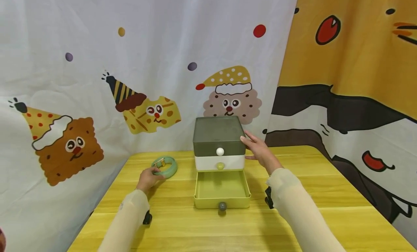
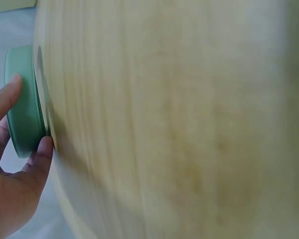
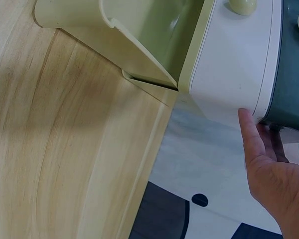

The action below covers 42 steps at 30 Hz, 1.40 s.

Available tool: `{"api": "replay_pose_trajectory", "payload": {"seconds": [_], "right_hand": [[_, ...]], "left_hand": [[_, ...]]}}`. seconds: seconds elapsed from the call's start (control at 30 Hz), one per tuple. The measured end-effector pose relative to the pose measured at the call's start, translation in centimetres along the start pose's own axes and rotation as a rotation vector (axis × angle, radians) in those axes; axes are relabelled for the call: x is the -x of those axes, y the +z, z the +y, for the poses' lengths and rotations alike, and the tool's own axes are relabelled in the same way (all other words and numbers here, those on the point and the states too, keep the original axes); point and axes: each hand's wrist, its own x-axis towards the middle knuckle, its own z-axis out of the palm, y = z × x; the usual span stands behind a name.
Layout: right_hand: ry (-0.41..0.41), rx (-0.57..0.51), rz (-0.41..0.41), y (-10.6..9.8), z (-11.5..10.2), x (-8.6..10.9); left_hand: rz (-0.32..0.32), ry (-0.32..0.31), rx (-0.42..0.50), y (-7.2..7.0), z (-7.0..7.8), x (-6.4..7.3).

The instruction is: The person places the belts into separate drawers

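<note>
On the left part of the table lies a coiled green belt (image 1: 171,169) with a gold buckle (image 1: 163,162). My left hand (image 1: 151,179) pinches its near side; in the left wrist view, thumb and fingers lie on either side of the green band (image 2: 26,102). A small drawer unit with a dark green top tier (image 1: 218,131), a white middle drawer (image 1: 208,163) and a yellow-green bottom drawer (image 1: 208,203) stands in the centre. The bottom drawer is pulled out, with nothing inside. Against the unit's right side rests my right hand (image 1: 260,152), its thumb on the white tier (image 3: 229,69).
Behind the wooden table (image 1: 176,226) hangs a white curtain (image 1: 156,35) with cartoon prints. An orange and black printed curtain (image 1: 358,64) covers the right side. The pulled-out drawer's grey knob (image 1: 222,206) juts toward the near edge.
</note>
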Motion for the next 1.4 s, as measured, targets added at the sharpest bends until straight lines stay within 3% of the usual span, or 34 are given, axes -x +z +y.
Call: {"api": "replay_pose_trajectory", "payload": {"seconds": [0.3, 0.57, 0.8, 1.4], "right_hand": [[-0.003, -0.005, -0.012, -0.1, -0.2, 0.2], [-0.003, -0.006, -0.016, -0.3, 0.1, -0.1], [0.007, -0.005, -0.013, -0.3, 0.1, -0.2], [0.018, 0.006, -0.018, -0.2, 0.0, -0.2]], "left_hand": [[-0.047, -0.033, 0.043, 0.0, 0.2, 0.6], [-0.043, 0.020, 0.000, -0.4, 0.3, 1.3], [-0.054, 0.013, 0.002, -1.0, 0.7, 1.9], [-0.094, 0.065, 0.011, -2.7, 2.0, 3.2]]}}
